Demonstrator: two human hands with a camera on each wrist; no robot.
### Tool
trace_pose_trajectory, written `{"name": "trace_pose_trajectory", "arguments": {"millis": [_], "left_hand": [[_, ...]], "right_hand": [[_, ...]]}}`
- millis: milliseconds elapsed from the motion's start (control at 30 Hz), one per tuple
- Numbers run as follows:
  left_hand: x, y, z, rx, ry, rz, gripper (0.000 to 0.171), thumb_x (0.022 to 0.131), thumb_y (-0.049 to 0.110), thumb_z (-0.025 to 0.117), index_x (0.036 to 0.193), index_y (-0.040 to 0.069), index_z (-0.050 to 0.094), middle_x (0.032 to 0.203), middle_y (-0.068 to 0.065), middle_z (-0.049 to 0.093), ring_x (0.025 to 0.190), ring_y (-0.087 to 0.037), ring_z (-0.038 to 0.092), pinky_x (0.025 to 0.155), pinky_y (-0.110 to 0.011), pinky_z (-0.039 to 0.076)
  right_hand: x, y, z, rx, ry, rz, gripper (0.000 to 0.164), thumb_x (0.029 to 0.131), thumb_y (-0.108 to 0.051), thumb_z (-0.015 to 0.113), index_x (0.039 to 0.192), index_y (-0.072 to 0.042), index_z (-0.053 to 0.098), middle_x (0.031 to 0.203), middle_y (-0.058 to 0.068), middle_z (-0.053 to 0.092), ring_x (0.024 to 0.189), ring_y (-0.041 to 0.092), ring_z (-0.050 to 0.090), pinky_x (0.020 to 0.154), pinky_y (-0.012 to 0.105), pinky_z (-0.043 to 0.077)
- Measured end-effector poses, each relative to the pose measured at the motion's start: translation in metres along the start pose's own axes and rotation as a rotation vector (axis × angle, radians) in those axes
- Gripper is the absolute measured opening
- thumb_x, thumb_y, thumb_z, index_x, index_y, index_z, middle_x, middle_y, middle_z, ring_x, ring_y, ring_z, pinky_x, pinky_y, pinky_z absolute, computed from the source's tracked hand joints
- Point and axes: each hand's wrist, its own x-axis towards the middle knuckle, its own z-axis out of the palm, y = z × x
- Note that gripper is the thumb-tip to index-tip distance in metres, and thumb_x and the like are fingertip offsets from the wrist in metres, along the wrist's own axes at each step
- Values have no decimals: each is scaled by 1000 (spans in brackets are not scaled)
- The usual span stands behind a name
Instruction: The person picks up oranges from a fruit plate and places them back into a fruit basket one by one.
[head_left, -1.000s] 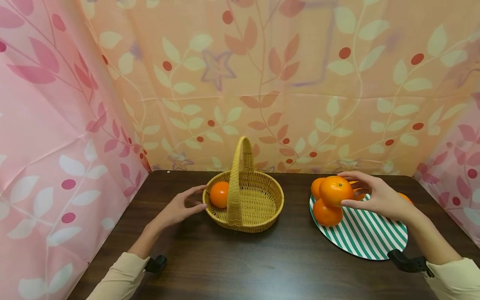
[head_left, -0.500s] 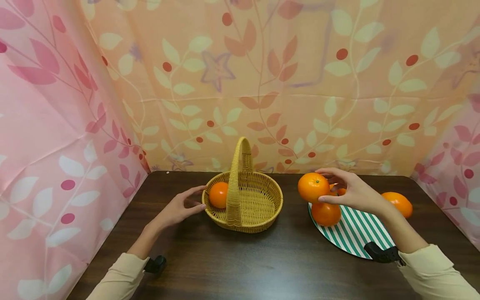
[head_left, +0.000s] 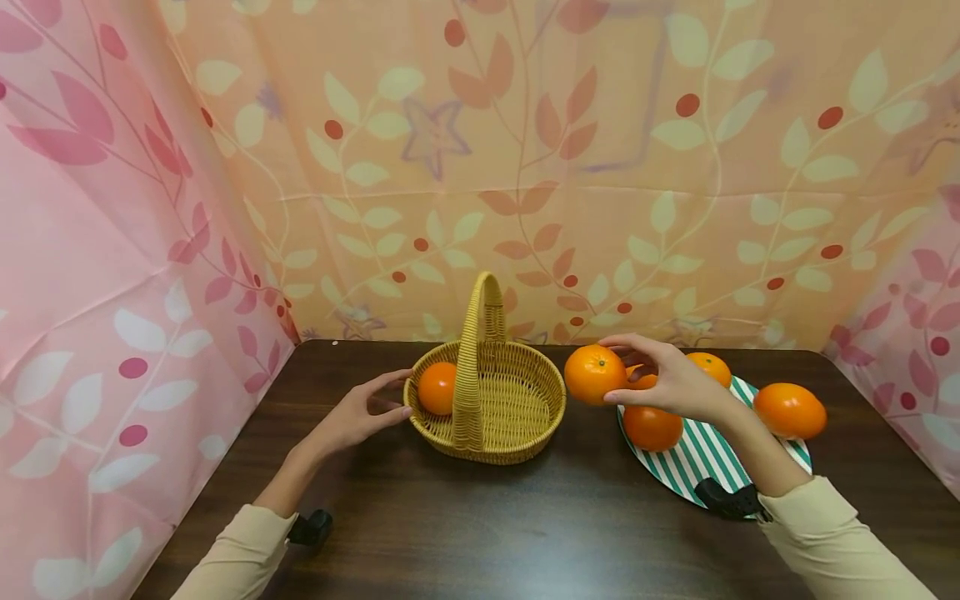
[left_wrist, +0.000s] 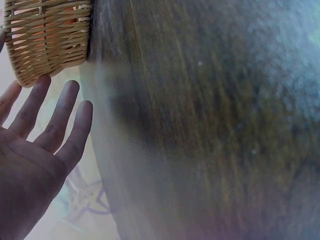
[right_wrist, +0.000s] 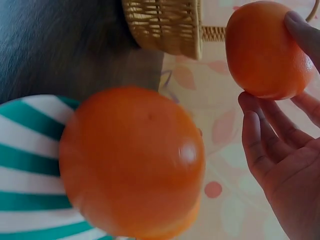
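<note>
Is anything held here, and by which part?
Right hand: an orange, pinched by its sides between thumb and fingers. Left hand: no grip, just fingertips at the basket.

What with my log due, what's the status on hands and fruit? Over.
Right hand grips orange, just right of basket. Left hand at basket's left. Second orange inside. Handle spans basket, may be in the way.

Dark table (head_left: 480,533); leaf-patterned cloth (head_left: 480,167) behind

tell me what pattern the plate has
The plate has green and white stripes, seen best in the head view.
</note>
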Motion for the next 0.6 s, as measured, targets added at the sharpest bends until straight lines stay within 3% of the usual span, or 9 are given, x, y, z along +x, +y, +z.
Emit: {"name": "trace_pose_trajectory", "arguments": {"millis": [200, 600], "left_hand": [[0, 1, 0, -13, -6, 5, 63, 97, 16, 73, 153, 8, 45, 147, -22, 48, 109, -39, 66, 87, -43, 56], [1, 2, 0, -5, -9, -8, 62, 97, 16, 72, 153, 8, 45, 145, -23, 50, 108, -38, 66, 88, -42, 56]], "right_hand": [[10, -3, 14, 29, -13, -13, 65, 83, -16, 87, 141, -13, 57, 125, 2, 62, 104, 24, 62, 82, 43, 56], [32, -5, 50, 102, -57, -73, 67, 81, -18, 89, 140, -14, 57, 125, 2, 65, 103, 22, 67, 80, 38, 58]]}}
